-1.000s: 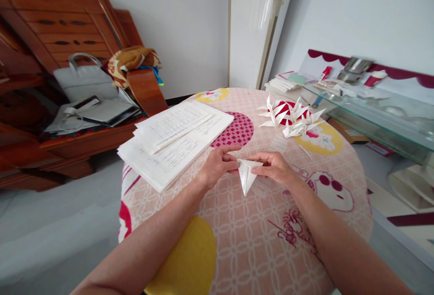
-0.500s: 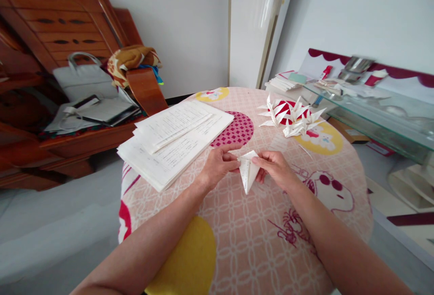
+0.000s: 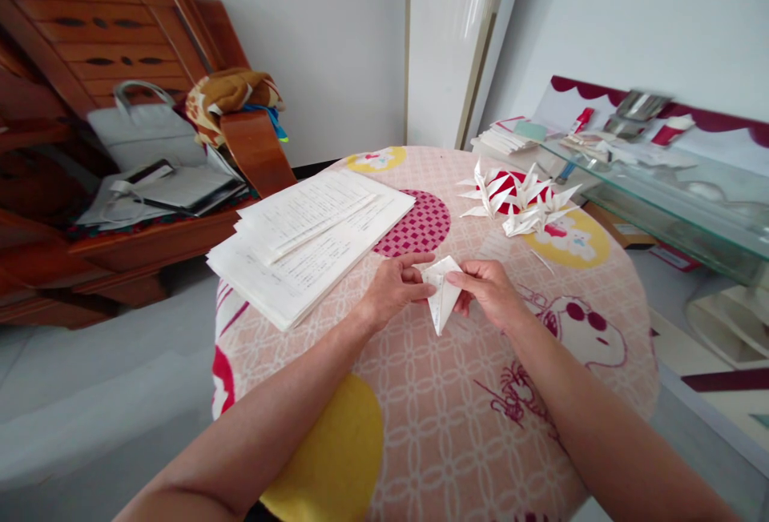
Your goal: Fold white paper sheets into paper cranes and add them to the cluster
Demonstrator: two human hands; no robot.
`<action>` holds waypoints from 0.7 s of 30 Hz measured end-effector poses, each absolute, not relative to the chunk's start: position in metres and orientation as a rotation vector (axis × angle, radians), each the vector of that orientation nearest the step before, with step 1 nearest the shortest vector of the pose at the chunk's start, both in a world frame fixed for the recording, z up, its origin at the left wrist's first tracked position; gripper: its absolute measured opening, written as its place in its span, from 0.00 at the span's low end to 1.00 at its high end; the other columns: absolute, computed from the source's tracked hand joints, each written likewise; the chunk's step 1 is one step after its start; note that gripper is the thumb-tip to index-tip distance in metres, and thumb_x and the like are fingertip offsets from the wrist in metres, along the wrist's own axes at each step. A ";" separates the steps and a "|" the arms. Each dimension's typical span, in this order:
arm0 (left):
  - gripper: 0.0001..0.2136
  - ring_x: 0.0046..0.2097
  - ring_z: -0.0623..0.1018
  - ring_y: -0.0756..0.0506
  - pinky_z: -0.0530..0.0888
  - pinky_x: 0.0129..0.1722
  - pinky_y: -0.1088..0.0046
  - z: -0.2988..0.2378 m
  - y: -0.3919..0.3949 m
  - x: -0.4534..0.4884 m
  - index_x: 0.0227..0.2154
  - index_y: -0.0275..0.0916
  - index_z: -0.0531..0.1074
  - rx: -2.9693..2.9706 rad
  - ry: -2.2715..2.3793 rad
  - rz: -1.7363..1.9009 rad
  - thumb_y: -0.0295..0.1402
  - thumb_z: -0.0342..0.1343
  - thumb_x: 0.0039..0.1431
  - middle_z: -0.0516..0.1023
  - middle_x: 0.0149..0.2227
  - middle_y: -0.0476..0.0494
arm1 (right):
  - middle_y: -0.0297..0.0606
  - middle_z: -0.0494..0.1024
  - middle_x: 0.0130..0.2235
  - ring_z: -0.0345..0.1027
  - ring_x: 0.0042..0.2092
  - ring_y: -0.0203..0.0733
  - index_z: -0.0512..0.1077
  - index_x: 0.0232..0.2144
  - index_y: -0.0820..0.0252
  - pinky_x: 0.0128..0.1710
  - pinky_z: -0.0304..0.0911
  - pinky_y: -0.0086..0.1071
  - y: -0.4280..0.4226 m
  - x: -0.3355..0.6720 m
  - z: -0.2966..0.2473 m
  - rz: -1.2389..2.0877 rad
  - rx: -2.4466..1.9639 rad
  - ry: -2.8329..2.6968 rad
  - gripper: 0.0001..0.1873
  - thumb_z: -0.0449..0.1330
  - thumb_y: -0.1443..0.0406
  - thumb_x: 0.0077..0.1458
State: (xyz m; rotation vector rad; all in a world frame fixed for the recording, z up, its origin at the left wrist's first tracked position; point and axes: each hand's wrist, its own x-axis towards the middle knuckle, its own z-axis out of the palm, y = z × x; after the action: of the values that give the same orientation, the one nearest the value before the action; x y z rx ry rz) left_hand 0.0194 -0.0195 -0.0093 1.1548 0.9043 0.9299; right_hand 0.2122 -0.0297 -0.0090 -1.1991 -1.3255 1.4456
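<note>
A small piece of folded white paper (image 3: 441, 302), kite-shaped with its long point toward me, is held just above the round table. My left hand (image 3: 396, 286) pinches its left edge between thumb and fingers, the index finger stretched out above. On the opposite edge, my right hand (image 3: 486, 290) grips the paper with the thumb on top and the fingers curled beneath. Several folded paper cranes (image 3: 520, 198) lie grouped at the table's far right. To the left of my hands rests a stack of printed sheets (image 3: 312, 242).
A patterned pink cloth (image 3: 420, 402) covers the round table. At the right stands a glass shelf (image 3: 678, 202) with a metal pot and other items, beside a paper pile (image 3: 505, 138). A wooden chair (image 3: 252, 154) with a grey bag (image 3: 135, 134) stands on the left.
My left thumb has moved slightly right across the folded paper. Both hands keep hold of it. The view has tipped down a little.
</note>
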 end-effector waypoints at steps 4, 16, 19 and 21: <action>0.34 0.28 0.75 0.50 0.74 0.27 0.76 -0.011 -0.020 0.023 0.55 0.30 0.70 1.158 0.874 0.876 0.31 0.70 0.41 0.76 0.27 0.49 | 0.39 0.78 0.20 0.68 0.18 0.38 0.74 0.23 0.62 0.14 0.61 0.28 -0.030 0.210 -0.009 1.438 -1.210 -1.286 0.19 0.68 0.51 0.45; 0.33 0.29 0.78 0.49 0.76 0.27 0.76 -0.011 -0.020 0.024 0.54 0.31 0.71 1.135 0.848 0.841 0.30 0.70 0.41 0.80 0.32 0.44 | 0.37 0.78 0.19 0.68 0.16 0.38 0.74 0.23 0.62 0.13 0.61 0.27 -0.029 0.210 -0.013 1.460 -1.188 -1.262 0.18 0.68 0.53 0.45; 0.32 0.29 0.78 0.49 0.75 0.26 0.76 -0.011 -0.021 0.024 0.53 0.32 0.72 1.137 0.833 0.848 0.29 0.70 0.41 0.81 0.32 0.45 | 0.37 0.78 0.20 0.68 0.17 0.38 0.75 0.23 0.62 0.14 0.62 0.28 -0.030 0.210 -0.012 1.467 -1.171 -1.283 0.17 0.68 0.53 0.46; 0.33 0.28 0.78 0.49 0.75 0.25 0.76 -0.011 -0.021 0.024 0.54 0.33 0.71 1.142 0.831 0.853 0.29 0.70 0.40 0.81 0.32 0.45 | 0.37 0.78 0.20 0.68 0.17 0.38 0.75 0.23 0.62 0.14 0.62 0.28 -0.030 0.211 -0.011 1.466 -1.159 -1.296 0.17 0.67 0.53 0.47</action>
State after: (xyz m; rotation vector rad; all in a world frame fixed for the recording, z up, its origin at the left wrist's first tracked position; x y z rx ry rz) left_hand 0.0240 -0.0208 -0.0113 1.1425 0.8310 0.8532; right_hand 0.2108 -0.0302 -0.0110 -1.1594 -1.2958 1.4660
